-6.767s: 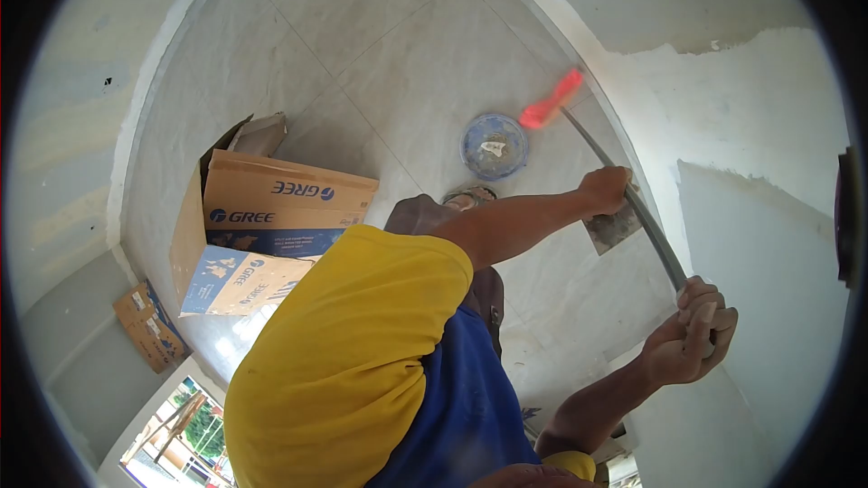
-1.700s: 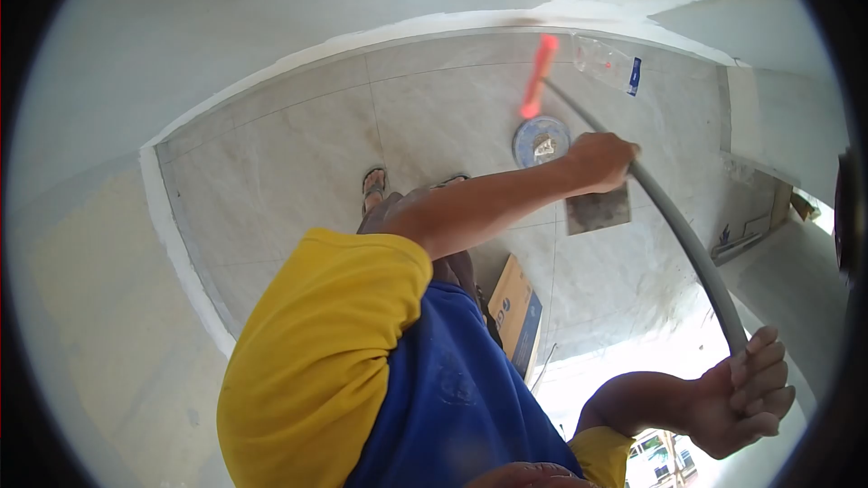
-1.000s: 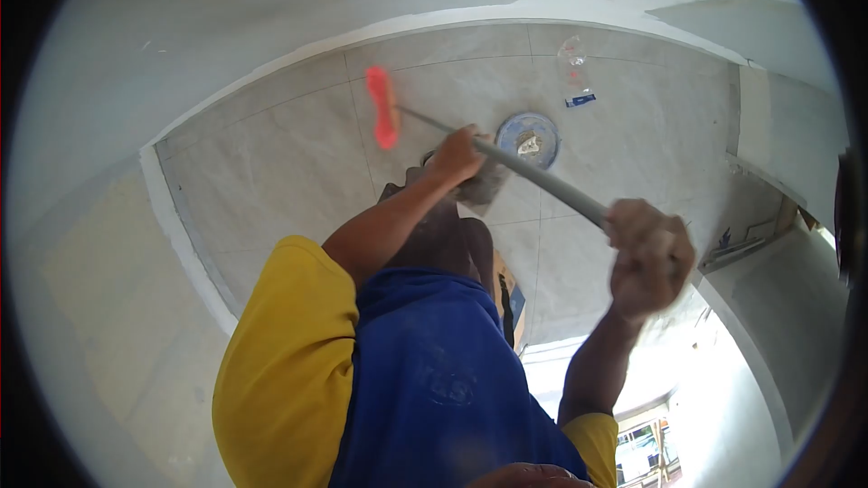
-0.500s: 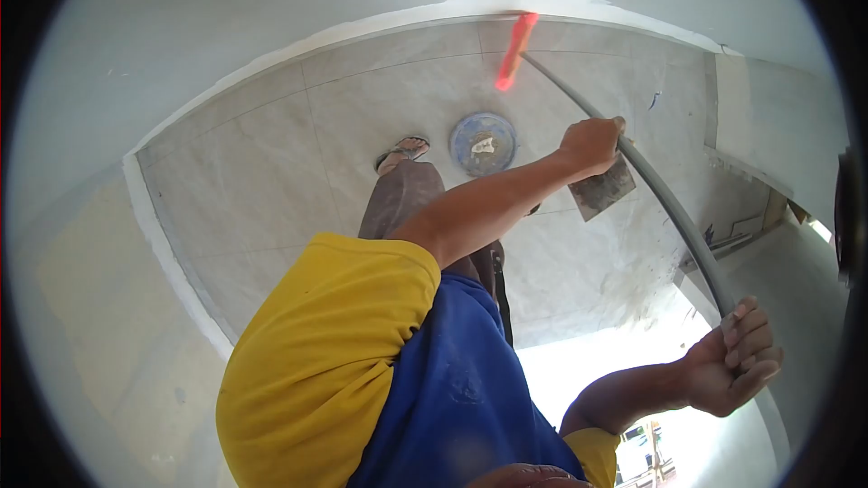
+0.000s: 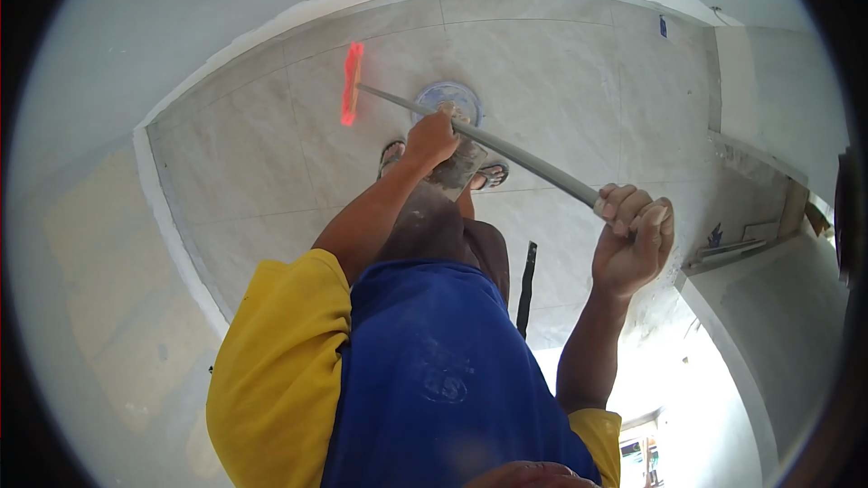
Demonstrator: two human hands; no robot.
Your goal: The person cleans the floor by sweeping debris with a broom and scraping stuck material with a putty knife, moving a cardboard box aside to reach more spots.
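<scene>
1. Broom head (image 5: 352,84): now left of the round blue tub (image 5: 467,94), out over bare floor (image 5: 226,149). Half a second ago: right of the tub, up by the wall foot. Can't tell if the bristles touch the tiles.
2. Meaning: looks like a side-to-side sweeping stroke, currently at its left part; judged from the swing only.
3. Left hand (image 5: 433,140): fingers clenched round the lower pole (image 5: 533,170), in front of the body; was further right, arm stretched out more.
4. Flat grey plate (image 5: 458,169): hangs right at the left hand, has come across with it, so probably held along with the pole. Handle hidden, can't confirm.
5. Right hand (image 5: 636,237): grasping the pole's top end, also shifted left and up in view.
6. Tub: on the floor just ahead of the feet (image 5: 489,177), partly covered by left hand and plate.
</scene>
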